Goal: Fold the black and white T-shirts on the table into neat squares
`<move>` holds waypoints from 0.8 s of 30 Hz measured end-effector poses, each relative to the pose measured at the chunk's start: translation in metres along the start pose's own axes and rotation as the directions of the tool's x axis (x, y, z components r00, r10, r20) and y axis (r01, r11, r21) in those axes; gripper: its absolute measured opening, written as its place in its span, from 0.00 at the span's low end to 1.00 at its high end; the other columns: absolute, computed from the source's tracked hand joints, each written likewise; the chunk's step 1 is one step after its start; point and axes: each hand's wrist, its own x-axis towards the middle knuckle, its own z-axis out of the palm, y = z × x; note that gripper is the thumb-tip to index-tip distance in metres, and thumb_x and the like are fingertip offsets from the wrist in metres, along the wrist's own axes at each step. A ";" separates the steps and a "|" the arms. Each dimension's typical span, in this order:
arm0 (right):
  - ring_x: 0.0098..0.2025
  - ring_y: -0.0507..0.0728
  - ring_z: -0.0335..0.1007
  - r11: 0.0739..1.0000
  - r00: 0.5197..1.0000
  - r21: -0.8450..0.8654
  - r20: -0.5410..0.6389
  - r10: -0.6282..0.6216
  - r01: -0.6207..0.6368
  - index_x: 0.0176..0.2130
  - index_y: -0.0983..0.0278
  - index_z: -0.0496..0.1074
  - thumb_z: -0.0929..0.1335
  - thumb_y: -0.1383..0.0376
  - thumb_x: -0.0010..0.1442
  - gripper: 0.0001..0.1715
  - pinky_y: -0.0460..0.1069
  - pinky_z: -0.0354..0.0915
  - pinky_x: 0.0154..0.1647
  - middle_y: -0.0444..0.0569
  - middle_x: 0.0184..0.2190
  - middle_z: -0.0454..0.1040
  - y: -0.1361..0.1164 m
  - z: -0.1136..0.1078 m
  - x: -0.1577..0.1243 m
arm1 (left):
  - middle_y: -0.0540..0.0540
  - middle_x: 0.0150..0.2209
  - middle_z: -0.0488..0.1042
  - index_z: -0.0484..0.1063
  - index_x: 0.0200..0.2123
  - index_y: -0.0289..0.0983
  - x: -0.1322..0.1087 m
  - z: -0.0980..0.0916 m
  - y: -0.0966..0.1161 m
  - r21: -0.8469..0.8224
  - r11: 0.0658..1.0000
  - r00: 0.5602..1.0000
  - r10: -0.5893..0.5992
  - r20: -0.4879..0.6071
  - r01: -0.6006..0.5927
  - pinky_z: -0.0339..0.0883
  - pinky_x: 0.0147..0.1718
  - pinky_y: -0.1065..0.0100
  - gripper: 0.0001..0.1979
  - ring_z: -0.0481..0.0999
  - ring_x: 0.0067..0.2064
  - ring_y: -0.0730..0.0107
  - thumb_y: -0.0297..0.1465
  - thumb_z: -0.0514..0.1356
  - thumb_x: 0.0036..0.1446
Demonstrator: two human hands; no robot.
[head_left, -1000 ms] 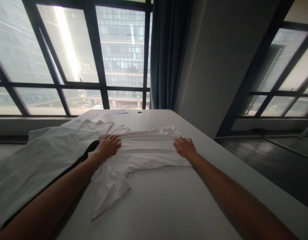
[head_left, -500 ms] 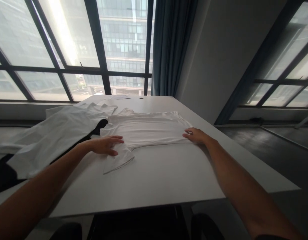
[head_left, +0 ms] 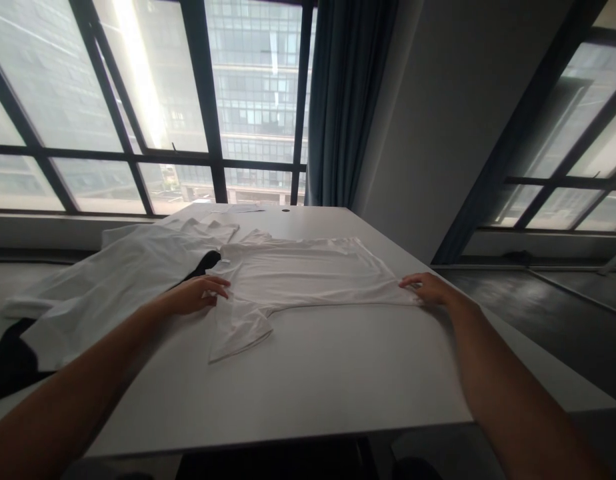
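A white T-shirt (head_left: 303, 273) lies flat on the white table (head_left: 313, 373), one sleeve (head_left: 238, 330) sticking out toward me. My left hand (head_left: 195, 295) is at the shirt's left edge by the shoulder, fingers curled and pinching the cloth. At the right edge, near the hem corner, my right hand (head_left: 428, 288) pinches the fabric, which is pulled taut into a point there.
A heap of white garments (head_left: 113, 280) with a dark one (head_left: 13, 360) beneath covers the table's left side. Papers (head_left: 235, 209) lie at the far end by the windows. A blue curtain (head_left: 345, 100) hangs behind. The table's right edge drops to dark floor.
Both hands slid off the top of the shirt outward to its left and right edges and closed on the cloth. The shirt now lies stretched wider.
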 end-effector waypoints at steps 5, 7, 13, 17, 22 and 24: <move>0.60 0.66 0.66 0.999 0.996 -0.028 0.083 -0.031 0.034 0.42 0.59 0.82 0.69 0.71 0.38 0.29 0.55 0.61 0.61 0.51 0.58 0.71 -0.001 -0.012 -0.005 | 0.41 0.59 0.71 0.79 0.46 0.41 -0.002 -0.003 0.009 0.035 0.999 1.000 0.011 0.003 -0.011 0.59 0.61 0.55 0.16 0.69 0.59 0.53 0.37 0.61 0.55; 0.61 0.67 0.65 0.996 0.990 -0.019 0.110 -0.085 0.088 0.44 0.58 0.82 0.71 0.68 0.39 0.29 0.55 0.61 0.60 0.52 0.60 0.70 -0.011 -0.014 -0.006 | 0.42 0.61 0.69 0.78 0.48 0.42 -0.001 0.000 0.014 0.068 0.998 1.000 0.014 -0.021 -0.013 0.56 0.62 0.52 0.18 0.67 0.61 0.51 0.34 0.62 0.53; 0.57 0.65 0.69 0.988 0.978 -0.023 0.150 -0.145 0.150 0.37 0.59 0.83 0.72 0.59 0.46 0.16 0.52 0.65 0.55 0.51 0.55 0.75 -0.030 -0.008 -0.008 | 0.42 0.54 0.75 0.78 0.45 0.39 0.010 0.020 0.032 -0.059 0.981 0.979 0.181 -0.090 -0.187 0.65 0.55 0.62 0.17 0.74 0.54 0.62 0.26 0.55 0.55; 0.48 0.63 0.75 0.987 0.998 -0.160 0.055 -0.024 0.033 0.33 0.62 0.81 0.69 0.65 0.48 0.11 0.51 0.66 0.50 0.52 0.44 0.80 -0.014 -0.006 -0.004 | 0.43 0.42 0.80 0.78 0.40 0.36 0.012 0.018 0.040 -0.155 0.951 0.937 0.219 -0.274 -0.267 0.70 0.45 0.68 0.15 0.79 0.43 0.65 0.24 0.53 0.53; 0.43 0.65 0.77 0.933 0.979 -0.298 -0.093 0.181 -0.201 0.35 0.65 0.80 0.69 0.67 0.48 0.13 0.53 0.69 0.44 0.58 0.39 0.80 0.006 -0.014 -0.001 | 0.43 0.36 0.80 0.76 0.36 0.34 0.008 0.006 0.049 -0.159 0.939 0.855 0.196 -0.481 -0.305 0.70 0.39 0.69 0.11 0.79 0.39 0.65 0.27 0.54 0.54; 0.46 0.66 0.76 0.940 0.981 -0.284 -0.093 0.170 -0.190 0.39 0.65 0.80 0.69 0.69 0.46 0.17 0.53 0.69 0.47 0.59 0.42 0.80 0.005 -0.018 -0.003 | 0.42 0.40 0.80 0.76 0.39 0.35 0.008 0.004 0.049 -0.118 0.955 0.892 0.205 -0.402 -0.273 0.70 0.44 0.67 0.11 0.78 0.42 0.63 0.28 0.57 0.52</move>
